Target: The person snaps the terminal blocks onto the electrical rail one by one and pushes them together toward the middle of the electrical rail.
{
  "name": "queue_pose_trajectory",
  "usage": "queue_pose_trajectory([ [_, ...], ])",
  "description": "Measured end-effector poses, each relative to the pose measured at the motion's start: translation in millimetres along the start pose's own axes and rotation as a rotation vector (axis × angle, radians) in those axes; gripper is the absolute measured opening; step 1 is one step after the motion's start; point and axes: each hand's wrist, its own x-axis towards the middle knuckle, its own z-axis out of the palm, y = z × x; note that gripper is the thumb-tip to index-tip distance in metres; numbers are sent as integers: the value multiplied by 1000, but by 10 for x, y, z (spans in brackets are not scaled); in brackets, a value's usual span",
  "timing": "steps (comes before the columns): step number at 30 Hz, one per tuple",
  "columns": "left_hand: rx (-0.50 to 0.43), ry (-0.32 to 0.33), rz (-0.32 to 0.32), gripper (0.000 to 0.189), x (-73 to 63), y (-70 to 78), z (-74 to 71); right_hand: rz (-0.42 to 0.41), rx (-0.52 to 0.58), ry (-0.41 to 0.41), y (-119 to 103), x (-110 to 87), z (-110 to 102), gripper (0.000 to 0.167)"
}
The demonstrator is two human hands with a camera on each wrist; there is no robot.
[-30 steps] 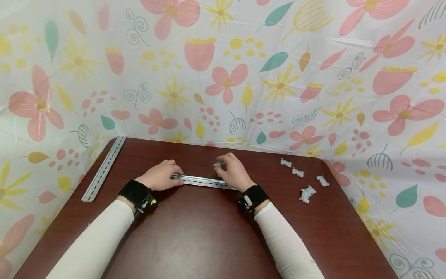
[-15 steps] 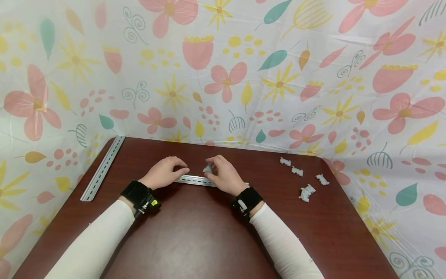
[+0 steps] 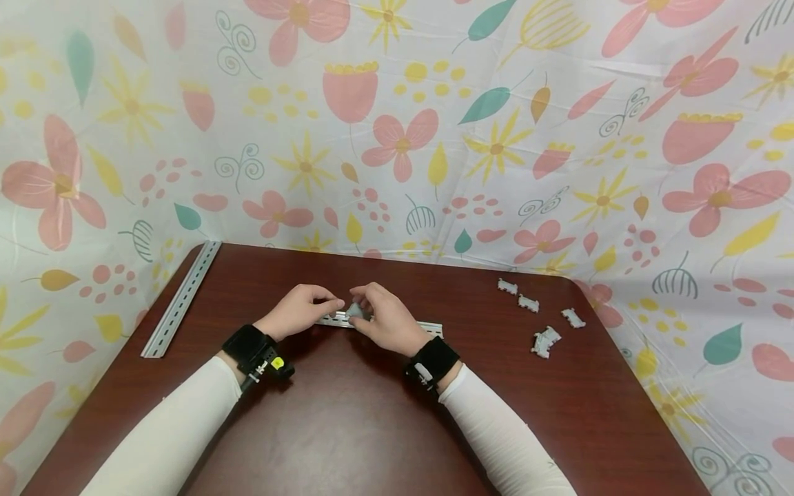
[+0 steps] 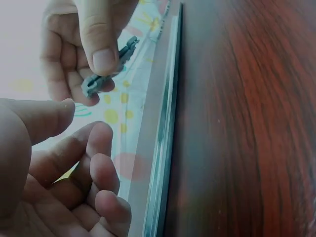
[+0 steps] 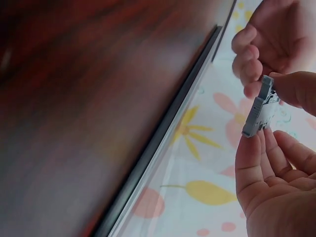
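My right hand (image 3: 389,320) pinches a small grey terminal block (image 5: 260,109) between thumb and fingertips, raised over the slotted metal DIN rail (image 3: 431,328). Across from it is my left hand (image 3: 298,310), its fingers loosely bent and nothing between thumb and fingers in the left wrist view. The left fingertips come close to the block; whether they touch it cannot be told. Lying crosswise on the table, the rail passes beneath both hands. Its left end is hidden behind the left hand, and the right hand covers part of its middle.
A longer slotted rail (image 3: 182,296) lies along the left edge of the brown table (image 3: 347,427). Several grey terminal blocks (image 3: 528,302) are scattered at the right, some touching in a cluster (image 3: 546,342). Flower-printed cloth (image 3: 403,83) hangs behind and beside the table.
My right hand has carried the terminal block leftward along the rail toward the left hand. The left hand has let go of the rail's left end and shifted slightly right.
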Motion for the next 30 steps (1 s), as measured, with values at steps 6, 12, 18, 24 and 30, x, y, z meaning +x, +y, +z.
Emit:
queue_pose_trajectory([
  [6, -34, -18, -2, 20, -7, 45, 26, -13, -2, 0, -50, -12, 13, 50],
  [12, -80, -43, -17, 19, -30, 63, 39, -39, -7, -5, -60, -19, 37, 49],
  [18, -91, -42, -15, 14, -34, 50, 55, -37, -14, -30, -86, -28, 39, 48],
  [24, -86, -15, 5, 12, -34, 28, 54, -29, 6, -32, -74, -34, 34, 49],
  [30, -77, -3, 26, 13, -21, 9, 41, 39, 132, -18, -5, -57, 2, 33],
])
